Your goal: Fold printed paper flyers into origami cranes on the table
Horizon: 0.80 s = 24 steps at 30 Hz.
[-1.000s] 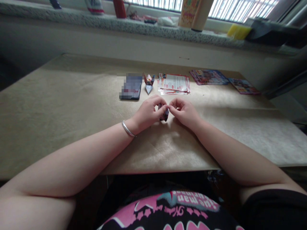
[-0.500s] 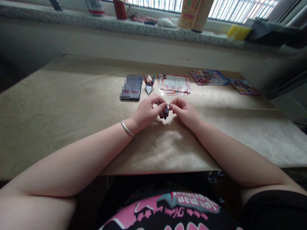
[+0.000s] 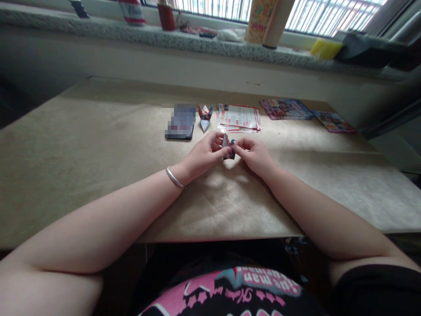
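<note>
Between my two hands is a small folded paper crane (image 3: 226, 141), dark and multicoloured, held just above the table (image 3: 210, 206). My left hand (image 3: 212, 148) pinches its left side between thumb and fingers. My right hand (image 3: 249, 149) grips a bluish pointed part on its right with thumb and forefinger. The fingers hide some of the folds. Beyond my left hand stands a finished-looking origami crane (image 3: 205, 117) with a pale pointed front and patterned wings.
A phone (image 3: 180, 123), partly pixelated, lies left of the standing crane. Printed cards (image 3: 241, 116) are stacked to its right, with colourful cards (image 3: 286, 109) and another pile (image 3: 333, 121) farther right. The windowsill (image 3: 197, 39) behind holds a red can (image 3: 166, 16), tubes and a yellow item (image 3: 326, 49).
The held paper has turned in my fingers, so a grey pointed flap now stands up beside my left fingers and a bluish tip shows by my right. Both hands stay nearly in place.
</note>
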{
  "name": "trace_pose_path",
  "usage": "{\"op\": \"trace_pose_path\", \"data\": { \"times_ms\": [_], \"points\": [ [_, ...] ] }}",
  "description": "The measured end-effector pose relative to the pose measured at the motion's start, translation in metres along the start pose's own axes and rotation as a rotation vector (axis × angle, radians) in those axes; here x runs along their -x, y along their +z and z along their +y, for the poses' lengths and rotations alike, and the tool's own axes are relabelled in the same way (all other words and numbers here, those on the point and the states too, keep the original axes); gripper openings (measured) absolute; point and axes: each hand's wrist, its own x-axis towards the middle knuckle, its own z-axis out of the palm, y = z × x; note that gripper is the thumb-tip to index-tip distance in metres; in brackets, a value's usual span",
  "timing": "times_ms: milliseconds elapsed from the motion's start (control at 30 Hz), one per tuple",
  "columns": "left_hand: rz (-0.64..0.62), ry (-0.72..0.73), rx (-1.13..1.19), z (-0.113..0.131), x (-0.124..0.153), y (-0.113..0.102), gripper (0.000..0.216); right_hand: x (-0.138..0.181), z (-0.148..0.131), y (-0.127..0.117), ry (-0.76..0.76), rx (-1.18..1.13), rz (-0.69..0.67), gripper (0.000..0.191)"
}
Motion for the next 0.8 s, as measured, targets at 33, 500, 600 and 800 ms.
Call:
{"op": "trace_pose_path", "data": {
  "times_ms": [33, 500, 600, 800],
  "points": [
    [-0.020, -0.012, 0.004, -0.001, 0.000, 0.000, 0.034, -0.001, 0.001, 0.000, -0.003, 0.001, 0.004, 0.039],
    [-0.081, 0.079, -0.129, 0.006, 0.000, 0.000, 0.025, 0.002, -0.005, -0.003, -0.005, -0.066, 0.023, 0.038],
    [-0.089, 0.085, -0.194, 0.006, 0.000, -0.001, 0.031, 0.002, -0.006, -0.005, 0.021, -0.120, 0.016, 0.041],
    [-0.049, 0.042, -0.173, -0.002, -0.002, -0.003, 0.030, 0.002, -0.004, -0.005, 0.075, -0.161, -0.018, 0.038]
  ]
}}
